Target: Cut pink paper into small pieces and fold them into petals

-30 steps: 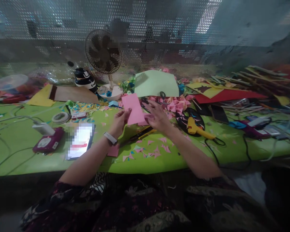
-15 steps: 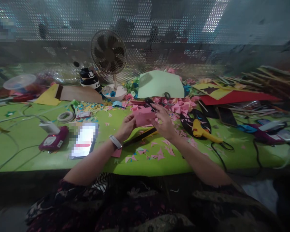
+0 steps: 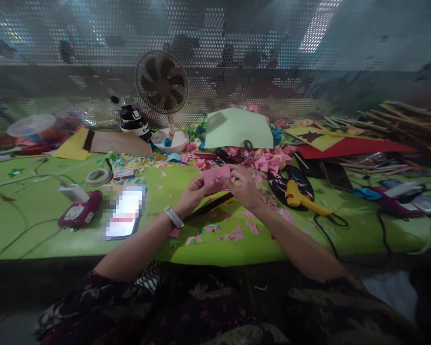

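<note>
A small piece of pink paper (image 3: 217, 175) is held up between my two hands above the green table. My left hand (image 3: 195, 190), with a pale watch on its wrist, pinches the paper's left side. At its right side, my right hand (image 3: 243, 188) has its fingers closed on the edge. Behind the paper lie black-handled scissors (image 3: 223, 155). Under my hands is a dark strip with a yellow edge (image 3: 211, 205). Pink paper scraps (image 3: 237, 232) are scattered nearer to me.
A yellow glue gun (image 3: 301, 197) rests on a black pad at the right, its cord trailing. A phone (image 3: 125, 213) and a purple power block (image 3: 81, 210) lie at the left. Behind stand a small fan (image 3: 162, 84) and a light green sheet (image 3: 239, 128).
The pink paper has shifted slightly right and turned more level. My right hand's fingers have drawn in from above the scissors and closed on the paper's right side.
</note>
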A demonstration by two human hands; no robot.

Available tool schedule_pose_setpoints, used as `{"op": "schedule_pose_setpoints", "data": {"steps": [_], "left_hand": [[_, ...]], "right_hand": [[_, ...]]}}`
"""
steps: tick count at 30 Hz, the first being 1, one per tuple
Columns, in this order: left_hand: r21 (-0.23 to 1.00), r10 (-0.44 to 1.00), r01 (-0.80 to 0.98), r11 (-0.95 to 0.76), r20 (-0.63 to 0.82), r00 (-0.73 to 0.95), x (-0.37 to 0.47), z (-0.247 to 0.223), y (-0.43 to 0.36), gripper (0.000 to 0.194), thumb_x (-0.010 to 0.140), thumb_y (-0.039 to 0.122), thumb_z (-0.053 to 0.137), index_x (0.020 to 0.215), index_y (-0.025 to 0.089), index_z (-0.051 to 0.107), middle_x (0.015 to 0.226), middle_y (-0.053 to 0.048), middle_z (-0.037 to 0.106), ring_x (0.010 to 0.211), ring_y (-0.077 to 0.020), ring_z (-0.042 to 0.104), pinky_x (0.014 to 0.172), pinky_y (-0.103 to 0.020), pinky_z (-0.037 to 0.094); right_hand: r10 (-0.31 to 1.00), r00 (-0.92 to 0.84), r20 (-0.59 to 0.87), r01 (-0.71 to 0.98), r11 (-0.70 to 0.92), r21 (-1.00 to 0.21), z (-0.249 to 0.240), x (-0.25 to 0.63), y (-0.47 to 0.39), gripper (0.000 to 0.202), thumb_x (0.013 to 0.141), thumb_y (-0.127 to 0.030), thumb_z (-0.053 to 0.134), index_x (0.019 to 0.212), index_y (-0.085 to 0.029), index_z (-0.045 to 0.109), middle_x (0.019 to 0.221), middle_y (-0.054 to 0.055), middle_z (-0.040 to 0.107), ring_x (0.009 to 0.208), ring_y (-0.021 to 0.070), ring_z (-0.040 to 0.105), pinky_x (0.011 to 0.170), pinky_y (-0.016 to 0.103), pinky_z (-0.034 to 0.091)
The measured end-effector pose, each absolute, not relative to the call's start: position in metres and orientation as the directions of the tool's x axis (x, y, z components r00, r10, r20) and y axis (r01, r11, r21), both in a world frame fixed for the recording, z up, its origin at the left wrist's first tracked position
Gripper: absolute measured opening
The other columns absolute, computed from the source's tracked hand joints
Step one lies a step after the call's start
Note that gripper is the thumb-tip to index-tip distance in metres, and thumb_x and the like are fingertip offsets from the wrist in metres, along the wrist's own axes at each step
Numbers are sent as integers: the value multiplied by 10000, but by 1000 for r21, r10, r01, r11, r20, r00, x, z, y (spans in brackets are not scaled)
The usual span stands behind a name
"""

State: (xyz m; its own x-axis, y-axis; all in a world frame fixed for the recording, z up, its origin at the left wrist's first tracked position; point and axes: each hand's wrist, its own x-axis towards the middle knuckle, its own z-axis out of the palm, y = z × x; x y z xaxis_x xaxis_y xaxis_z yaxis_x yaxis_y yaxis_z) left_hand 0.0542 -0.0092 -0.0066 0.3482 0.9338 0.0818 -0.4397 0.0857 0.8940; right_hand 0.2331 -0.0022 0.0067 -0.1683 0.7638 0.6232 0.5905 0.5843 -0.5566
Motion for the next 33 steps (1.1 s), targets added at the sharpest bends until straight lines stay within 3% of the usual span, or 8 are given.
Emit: {"op": "schedule_pose_setpoints", "data": {"steps": [17, 23, 28, 33], "left_hand": [[896, 957, -437, 76, 58, 285, 56, -13, -6, 457, 595, 515, 900, 885, 185, 775, 933, -54, 782, 819, -164, 725, 808, -289, 577], [895, 952, -443, 55, 86, 293, 56, -12, -6, 429, 625, 503, 890, 885, 185, 768, 963, -52, 781, 872, -165, 724, 901, -315, 566], [887, 967, -461, 29, 93, 239, 56, -12, -4, 407, 637, 451, 900, 913, 183, 767, 924, -30, 767, 825, -122, 689, 881, -268, 552], [895, 962, -445, 15, 109, 252, 56, -14, -4, 440, 635, 470, 896, 932, 175, 762, 912, -19, 755, 807, -108, 665, 838, -249, 545]], "right_hand": [[777, -137, 615, 582, 565, -584, 8, 230, -7, 402, 944, -575, 509, 713, -249, 548, 1008, 105, 713, 994, 257, 638, 919, 418, 497], [805, -125, 580, 553, 542, -633, 13, 228, -10, 408, 908, -588, 564, 686, -248, 520, 966, 95, 702, 972, 260, 629, 927, 435, 493], [844, 12, 537, 432, 480, -764, 9, 230, -7, 380, 863, -601, 602, 850, -225, 552, 1115, 126, 672, 1015, 253, 632, 901, 422, 509], [900, -20, 436, 295, 422, -858, 7, 231, -4, 407, 894, -597, 563, 975, -199, 593, 988, 79, 670, 925, 218, 631, 841, 372, 515]]}}
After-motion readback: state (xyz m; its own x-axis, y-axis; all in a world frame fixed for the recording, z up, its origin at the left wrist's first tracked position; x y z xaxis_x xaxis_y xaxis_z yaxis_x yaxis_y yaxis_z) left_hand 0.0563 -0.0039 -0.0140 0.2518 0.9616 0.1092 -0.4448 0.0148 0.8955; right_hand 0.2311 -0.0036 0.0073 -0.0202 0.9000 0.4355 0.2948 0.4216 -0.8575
